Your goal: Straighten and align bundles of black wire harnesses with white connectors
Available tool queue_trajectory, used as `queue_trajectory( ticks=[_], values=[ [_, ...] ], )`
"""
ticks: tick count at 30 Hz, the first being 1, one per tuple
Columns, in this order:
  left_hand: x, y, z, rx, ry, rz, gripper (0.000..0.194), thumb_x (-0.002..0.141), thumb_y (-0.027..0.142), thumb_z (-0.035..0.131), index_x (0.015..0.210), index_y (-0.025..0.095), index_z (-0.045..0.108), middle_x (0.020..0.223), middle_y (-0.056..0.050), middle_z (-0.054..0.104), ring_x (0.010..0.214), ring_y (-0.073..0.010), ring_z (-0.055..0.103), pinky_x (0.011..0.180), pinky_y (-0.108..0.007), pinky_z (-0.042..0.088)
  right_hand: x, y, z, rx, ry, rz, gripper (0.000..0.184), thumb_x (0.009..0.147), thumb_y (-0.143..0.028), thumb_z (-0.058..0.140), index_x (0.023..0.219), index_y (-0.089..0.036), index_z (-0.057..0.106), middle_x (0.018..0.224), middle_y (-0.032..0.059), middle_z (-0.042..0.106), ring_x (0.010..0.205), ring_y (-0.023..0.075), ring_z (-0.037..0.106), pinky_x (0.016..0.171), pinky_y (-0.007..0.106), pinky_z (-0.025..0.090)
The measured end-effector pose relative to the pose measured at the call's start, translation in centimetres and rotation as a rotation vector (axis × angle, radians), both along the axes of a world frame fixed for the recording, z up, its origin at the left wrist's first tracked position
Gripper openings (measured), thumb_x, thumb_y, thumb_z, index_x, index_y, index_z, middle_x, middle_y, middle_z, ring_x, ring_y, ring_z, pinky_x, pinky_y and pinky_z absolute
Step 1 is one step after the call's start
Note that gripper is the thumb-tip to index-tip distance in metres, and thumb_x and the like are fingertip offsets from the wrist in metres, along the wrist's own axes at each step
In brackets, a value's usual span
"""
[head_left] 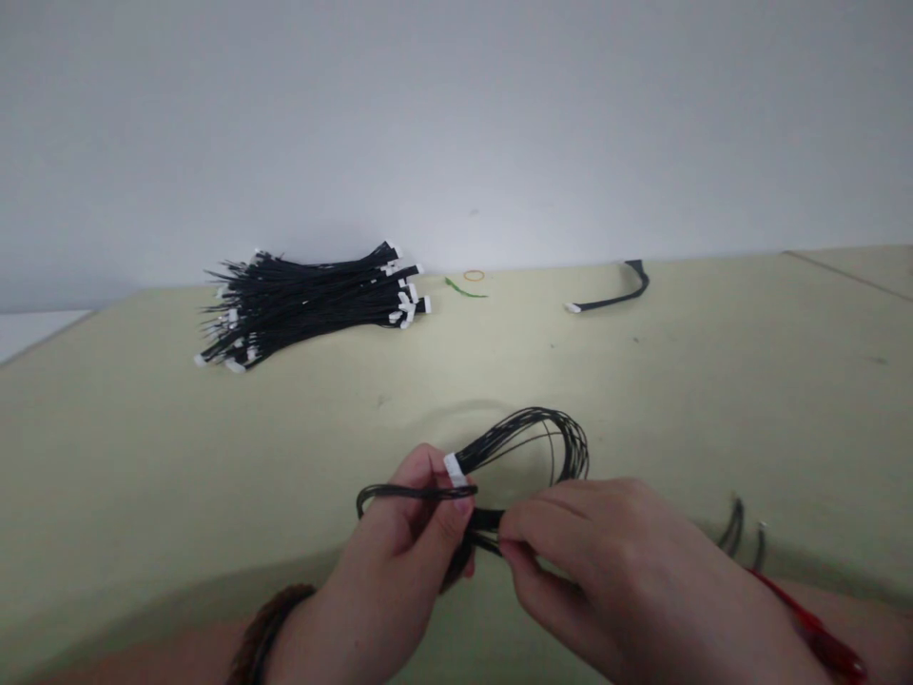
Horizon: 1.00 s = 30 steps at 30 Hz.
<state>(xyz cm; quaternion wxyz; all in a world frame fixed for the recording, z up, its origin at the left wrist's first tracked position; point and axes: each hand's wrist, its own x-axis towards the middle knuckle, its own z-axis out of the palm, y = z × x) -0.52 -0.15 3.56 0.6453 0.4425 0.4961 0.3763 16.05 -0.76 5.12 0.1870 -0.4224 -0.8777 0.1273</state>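
In the lower middle of the head view, a black wire harness (524,426) curves in a loop above my hands. My left hand (403,542) pinches it just below a white connector (455,470), thumb pressed over the wires. A thin black loop of wire sticks out to the left across the fingers. My right hand (599,552) is closed on the black wires to the right of the left thumb, its fingertips pinching them. Part of the harness is hidden behind both hands. Some black wire ends (734,525) show beyond the right wrist.
A thick pile of black wire harnesses (314,295) with white connectors lies at the back left of the pale table (214,457). Near it are a green strip (465,289) and a yellowish ring (474,270). One bent black cable (611,303) lies at the back right, before the wall.
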Motion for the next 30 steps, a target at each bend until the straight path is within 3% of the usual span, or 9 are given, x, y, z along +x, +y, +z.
queue_trajectory(
  ticks=[5, 7, 9, 11, 15, 19, 21, 25, 30],
  values=[
    [0.0, 0.0, -0.2, -0.014, 0.017, -0.002, 0.020, 0.078, 0.032, 0.059, 0.071, 0.019, 0.046, 0.055, 0.008, 0.042, 0.045, -0.0057, 0.039, 0.042, -0.016, 0.033, 0.3, 0.5, 1.2, -0.049, 0.028, 0.002, 0.015, 0.074, -0.007, 0.048, 0.069, -0.019, 0.056, 0.063, -0.0034, 0.055, 0.056, 0.0116, 0.048, 0.052, 0.026, 0.030],
    [0.0, 0.0, -0.3, -0.023, 0.010, 0.001, 0.020, 0.079, 0.033, 0.058, 0.072, 0.019, 0.046, 0.055, 0.009, 0.041, 0.045, -0.0053, 0.039, 0.042, -0.016, 0.032, 1.5, 1.6, 2.3, -0.376, 0.162, 0.040, 0.020, 0.072, -0.005, 0.046, 0.075, -0.021, 0.059, 0.065, -0.0040, 0.056, 0.058, 0.0105, 0.050, 0.053, 0.022, 0.034],
    [0.1, 0.0, -0.4, -0.043, 0.015, 0.010, 0.019, 0.080, 0.033, 0.057, 0.073, 0.019, 0.045, 0.056, 0.009, 0.041, 0.045, -0.0052, 0.040, 0.042, -0.015, 0.032, 3.3, 3.2, 3.2, -0.885, 0.345, 0.189, 0.022, 0.076, -0.008, 0.042, 0.074, -0.018, 0.061, 0.061, -0.0024, 0.054, 0.053, 0.0093, 0.049, 0.048, 0.020, 0.036],
    [0.2, 0.0, -0.4, -0.067, 0.032, 0.027, 0.018, 0.080, 0.033, 0.056, 0.074, 0.020, 0.046, 0.057, 0.008, 0.042, 0.046, -0.0056, 0.042, 0.043, -0.016, 0.033, 5.1, 5.1, 3.6, -1.007, 0.501, 0.255, 0.017, 0.079, -0.015, 0.044, 0.071, -0.016, 0.059, 0.059, -0.0011, 0.053, 0.052, 0.0093, 0.051, 0.049, 0.020, 0.041],
    [0.3, 0.0, -0.5, -0.091, 0.049, 0.038, 0.017, 0.081, 0.033, 0.056, 0.075, 0.021, 0.046, 0.057, 0.008, 0.042, 0.047, -0.0065, 0.043, 0.044, -0.016, 0.033, 7.3, 8.0, 3.4, -0.793, 0.798, 0.128, 0.010, 0.078, -0.025, 0.056, 0.073, -0.019, 0.061, 0.065, -0.0041, 0.054, 0.063, 0.0087, 0.053, 0.060, 0.023, 0.044],
    [0.1, -0.1, -0.5, -0.086, 0.038, 0.020, 0.020, 0.080, 0.036, 0.057, 0.073, 0.021, 0.045, 0.056, 0.008, 0.041, 0.047, -0.0072, 0.041, 0.044, -0.017, 0.032, 6.8, 8.4, 4.3, -0.529, 1.019, -0.035, 0.050, 0.092, -0.025, 0.016, 0.074, -0.017, 0.061, 0.092, -0.0104, 0.061, 0.082, 0.0061, 0.057, 0.064, 0.024, 0.039],
    [0.0, -0.2, -0.6, -0.039, 0.035, -0.019, 0.021, 0.082, 0.037, 0.055, 0.073, 0.021, 0.044, 0.056, 0.007, 0.041, 0.048, -0.0070, 0.038, 0.044, -0.017, 0.031, 5.9, 7.5, 4.7, -0.493, 1.026, -0.065, 0.055, 0.091, -0.026, 0.010, 0.080, -0.014, 0.062, 0.088, -0.0083, 0.063, 0.073, 0.0052, 0.058, 0.056, 0.023, 0.037],
    [-0.2, -0.5, -0.7, 0.038, 0.022, -0.071, 0.020, 0.084, 0.037, 0.052, 0.074, 0.020, 0.046, 0.061, 0.006, 0.041, 0.053, -0.0075, 0.035, 0.048, -0.018, 0.032, 3.8, 3.9, 4.2, -0.567, 0.547, -0.013, 0.014, 0.083, -0.026, 0.053, 0.076, -0.017, 0.060, 0.058, -0.0037, 0.062, 0.053, 0.0084, 0.057, 0.048, 0.018, 0.041],
    [-0.2, -1.0, -0.4, 0.093, 0.062, -0.142, 0.021, 0.086, 0.039, 0.048, 0.076, 0.021, 0.047, 0.063, 0.005, 0.040, 0.055, -0.0092, 0.036, 0.050, -0.020, 0.032, 1.8, 0.6, 2.2, 0.038, 0.048, 0.020, 0.019, 0.087, -0.019, 0.046, 0.074, -0.019, 0.059, 0.063, -0.0015, 0.056, 0.057, 0.0123, 0.051, 0.053, 0.025, 0.036]
  ],
)
